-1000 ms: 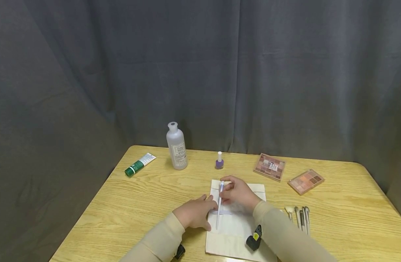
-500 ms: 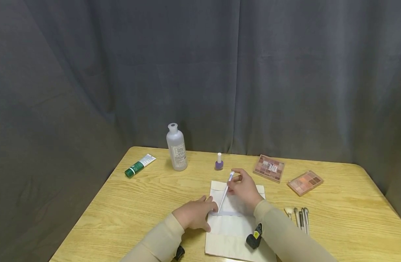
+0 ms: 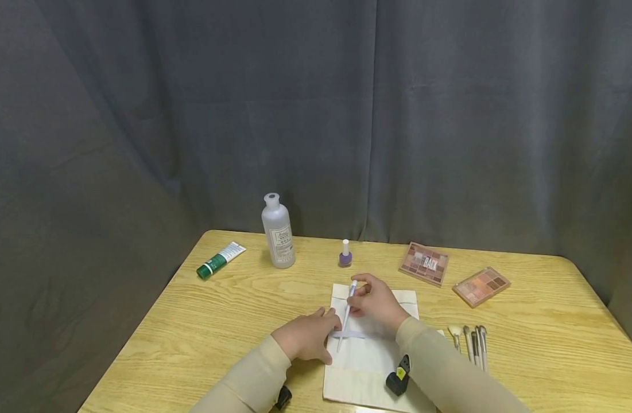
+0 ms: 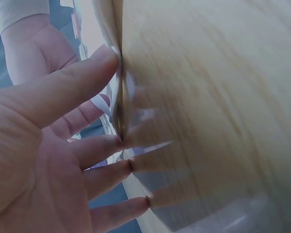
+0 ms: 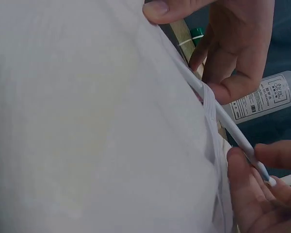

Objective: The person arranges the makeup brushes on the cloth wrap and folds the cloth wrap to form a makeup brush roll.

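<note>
A white cloth roll (image 3: 369,358) lies flat on the wooden table (image 3: 217,321) near its front edge, with a pale elastic band (image 3: 356,334) across it. My right hand (image 3: 364,295) pinches the top of a slim white brush handle (image 3: 345,318), whose lower end passes under the band. The right wrist view shows that handle (image 5: 233,128) crossing the band (image 5: 211,109) on the cloth (image 5: 87,121), with my right hand (image 5: 257,170) pinching its end. My left hand (image 3: 307,338) rests flat, fingers straight, on the cloth's left edge, and the left wrist view shows this left hand (image 4: 111,141) the same way.
At the back stand a clear bottle (image 3: 278,232) and a purple nail polish (image 3: 345,254); a green tube (image 3: 220,259) lies further left. Two eyeshadow palettes (image 3: 425,263) (image 3: 482,285) lie at the right. Several brushes (image 3: 473,341) lie beside the cloth.
My right hand lifted and tilted the handle to the right, then brought it back toward me, sliding its lower end further under the band. The left hand stayed put.
</note>
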`<state>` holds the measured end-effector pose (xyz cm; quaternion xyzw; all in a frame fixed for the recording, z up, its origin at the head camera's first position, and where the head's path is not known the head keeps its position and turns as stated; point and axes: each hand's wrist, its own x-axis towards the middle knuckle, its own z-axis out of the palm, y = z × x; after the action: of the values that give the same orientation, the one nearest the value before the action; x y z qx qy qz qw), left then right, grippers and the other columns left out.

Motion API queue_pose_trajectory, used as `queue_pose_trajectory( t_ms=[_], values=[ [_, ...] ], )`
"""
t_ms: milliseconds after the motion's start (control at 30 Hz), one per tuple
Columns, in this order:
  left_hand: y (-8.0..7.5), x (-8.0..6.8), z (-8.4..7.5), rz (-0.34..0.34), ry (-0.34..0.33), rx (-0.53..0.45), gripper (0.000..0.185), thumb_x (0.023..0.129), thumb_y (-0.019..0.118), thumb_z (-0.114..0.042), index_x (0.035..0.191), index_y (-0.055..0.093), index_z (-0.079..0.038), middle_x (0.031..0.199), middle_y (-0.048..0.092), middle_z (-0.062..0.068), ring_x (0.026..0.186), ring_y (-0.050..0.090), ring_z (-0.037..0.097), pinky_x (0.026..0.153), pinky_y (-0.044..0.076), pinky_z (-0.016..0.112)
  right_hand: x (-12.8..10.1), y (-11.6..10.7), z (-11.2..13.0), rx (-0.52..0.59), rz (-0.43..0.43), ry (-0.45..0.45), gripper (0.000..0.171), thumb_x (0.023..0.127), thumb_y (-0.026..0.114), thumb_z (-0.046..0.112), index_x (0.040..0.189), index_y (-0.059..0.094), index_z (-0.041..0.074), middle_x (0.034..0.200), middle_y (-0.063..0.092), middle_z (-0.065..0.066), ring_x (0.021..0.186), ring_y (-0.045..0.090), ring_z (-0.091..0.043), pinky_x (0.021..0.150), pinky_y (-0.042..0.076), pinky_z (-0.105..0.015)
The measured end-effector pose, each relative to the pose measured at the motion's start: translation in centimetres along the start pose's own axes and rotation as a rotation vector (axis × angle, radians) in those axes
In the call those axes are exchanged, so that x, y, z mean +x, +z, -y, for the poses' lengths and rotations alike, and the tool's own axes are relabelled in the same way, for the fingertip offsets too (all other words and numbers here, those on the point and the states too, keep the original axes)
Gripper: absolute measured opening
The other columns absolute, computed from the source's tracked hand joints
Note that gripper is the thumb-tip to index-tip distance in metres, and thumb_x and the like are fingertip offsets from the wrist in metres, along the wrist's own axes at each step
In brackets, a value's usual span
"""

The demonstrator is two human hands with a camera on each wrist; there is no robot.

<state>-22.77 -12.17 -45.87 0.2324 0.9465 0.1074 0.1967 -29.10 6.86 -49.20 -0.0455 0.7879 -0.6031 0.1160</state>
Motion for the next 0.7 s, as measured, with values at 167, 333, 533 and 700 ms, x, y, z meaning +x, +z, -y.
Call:
queue_pose_trajectory(
  t_ms=[167, 333, 533, 700],
  values=[
    [-0.2, 0.0, -0.1, 0.006, -0.001, 0.000, 0.055, 0.078, 0.087, -0.030, 0.125, 0.061, -0.020, 0.159, 0.039, 0.009, 0.147, 0.035, 0.032, 0.110, 0.042, 0.051, -0.4, 0.1, 0.0, -0.085, 0.070, -0.001, 0.051, 0.089, 0.071, 0.003, 0.137, 0.053, 0.001, 0.086, 0.069, -0.008, 0.068, 0.068, -0.018, 0.060, 0.057, -0.031],
    [-0.3, -0.1, -0.3, 0.001, 0.002, 0.005, 0.056, 0.078, 0.087, -0.030, 0.126, 0.061, -0.020, 0.159, 0.039, 0.009, 0.146, 0.036, 0.032, 0.109, 0.043, 0.050, -0.9, 0.4, 0.1, -0.153, 0.148, 0.009, 0.046, 0.088, 0.074, 0.010, 0.132, 0.059, 0.005, 0.079, 0.069, -0.006, 0.064, 0.064, -0.016, 0.056, 0.049, -0.028],
    [-0.3, 0.0, -0.3, -0.005, 0.001, 0.011, 0.056, 0.077, 0.087, -0.030, 0.126, 0.061, -0.019, 0.159, 0.040, 0.010, 0.146, 0.036, 0.032, 0.109, 0.043, 0.051, -1.3, 0.7, 0.1, -0.197, 0.173, 0.007, 0.040, 0.087, 0.075, 0.013, 0.124, 0.063, 0.005, 0.073, 0.070, -0.005, 0.064, 0.067, -0.017, 0.059, 0.051, -0.028],
    [-0.2, 0.0, -0.3, -0.012, -0.007, 0.007, 0.057, 0.076, 0.088, -0.030, 0.125, 0.061, -0.019, 0.158, 0.041, 0.010, 0.146, 0.037, 0.032, 0.110, 0.042, 0.052, -1.5, 0.6, 0.2, -0.217, 0.194, -0.008, 0.028, 0.089, 0.073, 0.013, 0.115, 0.067, 0.003, 0.074, 0.071, -0.004, 0.065, 0.068, -0.017, 0.060, 0.053, -0.030]
  ],
)
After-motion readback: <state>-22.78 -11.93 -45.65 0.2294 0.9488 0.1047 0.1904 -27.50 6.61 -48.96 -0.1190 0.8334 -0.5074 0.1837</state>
